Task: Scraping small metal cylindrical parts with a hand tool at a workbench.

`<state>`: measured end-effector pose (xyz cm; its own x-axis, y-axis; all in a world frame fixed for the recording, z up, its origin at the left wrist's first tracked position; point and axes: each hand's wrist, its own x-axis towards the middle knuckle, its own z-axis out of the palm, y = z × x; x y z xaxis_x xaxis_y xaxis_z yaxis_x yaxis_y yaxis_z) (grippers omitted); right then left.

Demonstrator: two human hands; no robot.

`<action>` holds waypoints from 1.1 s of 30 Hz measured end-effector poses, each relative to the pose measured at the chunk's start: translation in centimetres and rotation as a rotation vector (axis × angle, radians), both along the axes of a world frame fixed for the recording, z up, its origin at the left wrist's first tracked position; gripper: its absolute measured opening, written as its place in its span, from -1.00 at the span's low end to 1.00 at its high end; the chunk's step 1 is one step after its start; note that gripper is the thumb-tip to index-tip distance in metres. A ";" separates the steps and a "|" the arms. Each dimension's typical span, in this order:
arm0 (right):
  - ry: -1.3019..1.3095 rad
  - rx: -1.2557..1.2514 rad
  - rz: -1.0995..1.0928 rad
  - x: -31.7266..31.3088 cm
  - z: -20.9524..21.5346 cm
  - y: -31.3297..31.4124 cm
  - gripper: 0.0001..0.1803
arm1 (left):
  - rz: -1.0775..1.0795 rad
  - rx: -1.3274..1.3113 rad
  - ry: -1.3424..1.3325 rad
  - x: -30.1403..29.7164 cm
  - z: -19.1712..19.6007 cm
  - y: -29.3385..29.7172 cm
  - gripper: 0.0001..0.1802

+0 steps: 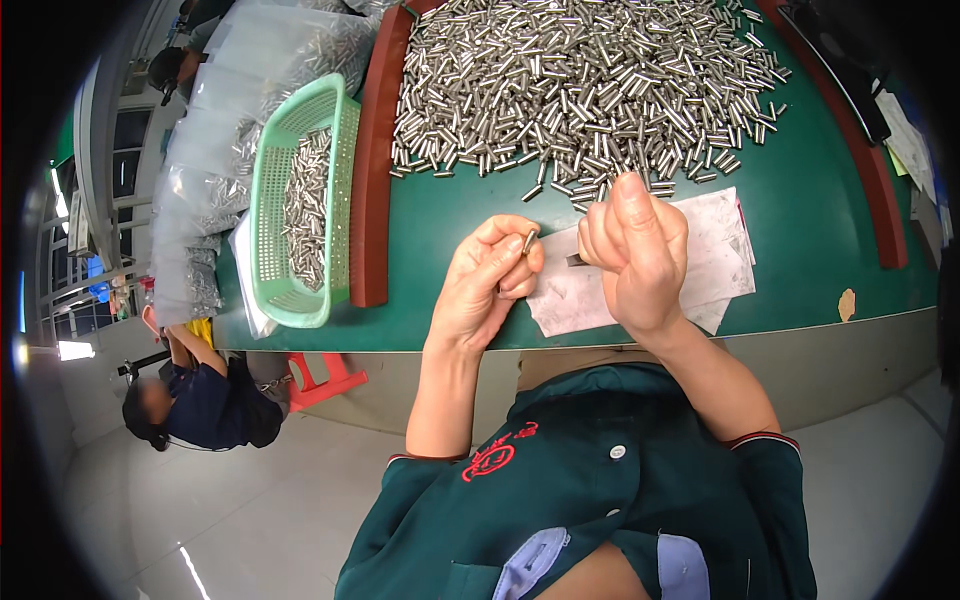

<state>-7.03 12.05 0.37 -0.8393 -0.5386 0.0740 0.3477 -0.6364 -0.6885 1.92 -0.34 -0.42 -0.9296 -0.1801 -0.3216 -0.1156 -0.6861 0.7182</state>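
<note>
My left hand (482, 280) is closed in a pinch, with a short metal pin (530, 241) between thumb and forefinger. To its right my right hand (643, 255) is raised, its fingers curled in. A short, dark grey metal piece (576, 260) sticks out of its left side; the rest of that piece is hidden in the fingers. Beyond both hands lies a wide heap of loose metal pins (590, 85) on the green tabletop (440, 220). Under the right hand, a smudged pale pink cloth or paper (715, 255) is spread near the table's front edge.
Red-brown rails (372, 200) (850, 130) border the heap left and right. Past the left rail stands a green plastic basket (262, 240) holding pins, beside clear bags (200, 180) of parts. A co-worker (215, 400) sits at the far left near a red stool (325, 378).
</note>
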 end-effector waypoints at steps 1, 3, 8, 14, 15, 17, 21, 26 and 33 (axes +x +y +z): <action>-0.007 -0.007 0.006 0.0 0.0 0.0 -0.55 | 0.007 -0.012 -0.002 -0.1 0.0 0.1 -0.84; -0.004 -0.002 0.004 0.0 0.0 0.0 -0.55 | 0.001 -0.011 -0.001 -0.2 0.0 0.0 -0.84; 0.008 0.012 -0.010 -0.1 0.0 0.0 -0.56 | 0.017 -0.001 -0.022 -0.4 0.4 0.1 -0.79; -0.016 0.011 -0.006 -0.2 0.0 0.1 -0.56 | 0.029 -0.350 0.008 -1.4 0.6 -2.0 -0.67; -0.019 0.000 -0.005 -0.2 0.0 0.0 -0.56 | 0.043 -0.558 -0.062 -1.7 0.6 -2.4 -0.71; -0.021 -0.010 -0.004 -0.1 0.0 0.0 -0.56 | 0.130 -1.302 -0.113 -3.0 0.8 -2.2 -0.87; -0.036 0.001 -0.003 0.0 0.0 0.1 -0.55 | 0.064 -1.849 -0.194 -4.4 0.0 -2.5 -0.92; -0.051 0.015 -0.010 -0.2 0.0 0.1 -0.56 | 0.010 -1.805 -0.157 -3.5 1.0 -1.7 -0.93; -0.011 0.107 -0.025 -0.4 0.7 0.0 -0.54 | -0.235 -1.508 -0.123 -1.0 1.2 1.1 -0.91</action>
